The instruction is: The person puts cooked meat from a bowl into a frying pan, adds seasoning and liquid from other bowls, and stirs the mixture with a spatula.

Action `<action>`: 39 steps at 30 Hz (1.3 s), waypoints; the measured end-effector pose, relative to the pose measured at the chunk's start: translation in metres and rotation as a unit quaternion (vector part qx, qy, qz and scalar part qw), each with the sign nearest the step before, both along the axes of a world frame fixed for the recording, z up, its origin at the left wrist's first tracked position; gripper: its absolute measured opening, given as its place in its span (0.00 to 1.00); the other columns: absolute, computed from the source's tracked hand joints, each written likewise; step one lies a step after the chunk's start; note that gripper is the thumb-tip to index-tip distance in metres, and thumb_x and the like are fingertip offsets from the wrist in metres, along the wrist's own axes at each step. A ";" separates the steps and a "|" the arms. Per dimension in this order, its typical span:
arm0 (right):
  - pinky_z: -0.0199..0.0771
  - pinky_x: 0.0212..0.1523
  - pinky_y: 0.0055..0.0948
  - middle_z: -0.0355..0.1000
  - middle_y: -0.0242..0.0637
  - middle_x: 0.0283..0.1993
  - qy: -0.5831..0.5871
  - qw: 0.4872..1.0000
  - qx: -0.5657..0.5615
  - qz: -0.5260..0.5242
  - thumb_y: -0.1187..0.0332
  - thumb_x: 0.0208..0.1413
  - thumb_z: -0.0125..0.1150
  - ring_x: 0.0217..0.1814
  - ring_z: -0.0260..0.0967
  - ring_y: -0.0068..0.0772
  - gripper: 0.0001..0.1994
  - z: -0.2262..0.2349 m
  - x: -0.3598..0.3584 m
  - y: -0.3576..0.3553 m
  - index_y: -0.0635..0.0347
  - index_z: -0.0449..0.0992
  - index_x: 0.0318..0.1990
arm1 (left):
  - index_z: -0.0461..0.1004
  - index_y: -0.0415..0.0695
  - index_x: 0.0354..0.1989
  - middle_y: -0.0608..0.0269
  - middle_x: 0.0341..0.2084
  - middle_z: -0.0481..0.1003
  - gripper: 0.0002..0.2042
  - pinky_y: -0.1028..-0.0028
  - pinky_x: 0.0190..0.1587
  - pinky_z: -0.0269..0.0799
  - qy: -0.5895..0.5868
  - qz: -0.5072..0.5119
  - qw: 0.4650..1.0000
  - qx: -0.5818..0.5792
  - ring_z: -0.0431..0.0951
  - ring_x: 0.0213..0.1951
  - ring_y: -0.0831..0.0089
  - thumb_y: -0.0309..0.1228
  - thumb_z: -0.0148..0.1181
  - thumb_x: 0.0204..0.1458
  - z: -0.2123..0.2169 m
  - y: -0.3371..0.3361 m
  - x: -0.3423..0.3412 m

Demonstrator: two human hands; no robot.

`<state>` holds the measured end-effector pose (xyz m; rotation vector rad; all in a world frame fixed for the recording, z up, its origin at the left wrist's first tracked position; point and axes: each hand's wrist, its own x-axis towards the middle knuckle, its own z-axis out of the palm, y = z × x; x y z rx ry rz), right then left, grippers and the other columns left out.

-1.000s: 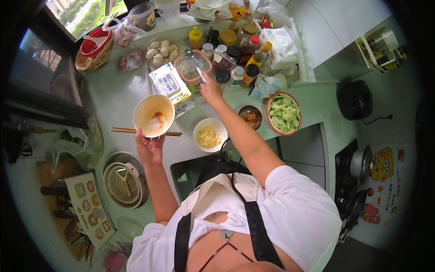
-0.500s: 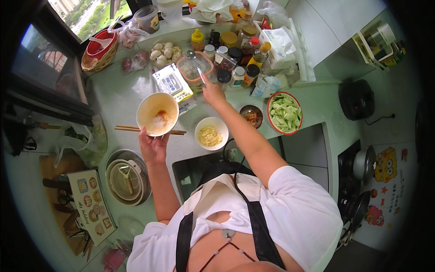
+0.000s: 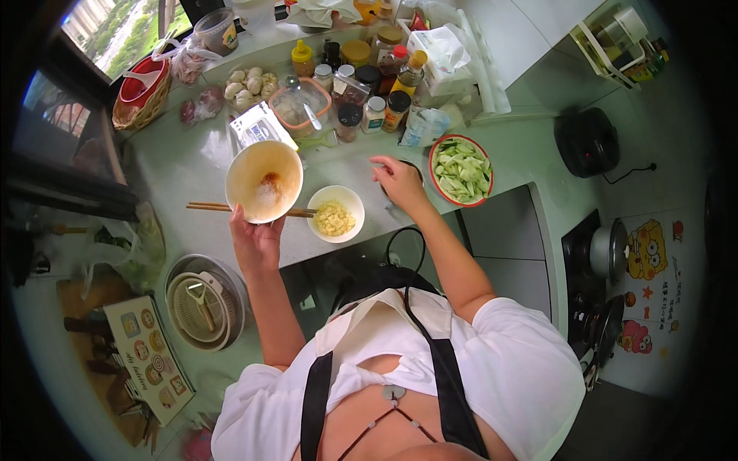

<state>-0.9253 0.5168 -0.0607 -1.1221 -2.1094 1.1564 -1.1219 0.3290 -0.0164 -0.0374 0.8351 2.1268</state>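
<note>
My left hand grips a cream-coloured bowl from below, its inside facing me with white grains and reddish-brown powder on the bottom. A pair of chopsticks passes behind it, tips by a white bowl of pale chopped bits that look like garlic. My right hand is empty, fingers loosely bent and apart, over a small dark bowl that it mostly hides. A spoon leans in an orange-rimmed clear container. To the right, a red-rimmed plate bears sliced green vegetable.
Jars and bottles crowd the back of the counter, beside garlic bulbs and a white packet. Nested strainers and basins stand left, near a knife rack. A pot sits on the stove at right.
My right hand has let go of the spoon and drawn back toward the right, over the small dark bowl. The left hand still holds its bowl. The whole view has shifted slightly.
</note>
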 end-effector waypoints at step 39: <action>0.57 0.18 0.14 0.67 0.29 0.22 0.224 0.825 -0.055 -0.516 0.64 0.55 0.49 0.20 0.60 0.14 0.09 0.055 0.552 -0.130 0.61 0.70 0.31 | 0.53 0.40 0.56 0.49 0.54 0.57 0.27 0.54 0.54 0.58 -0.052 -0.616 0.784 0.056 0.58 0.55 0.54 0.32 0.52 0.46 0.023 0.194 0.510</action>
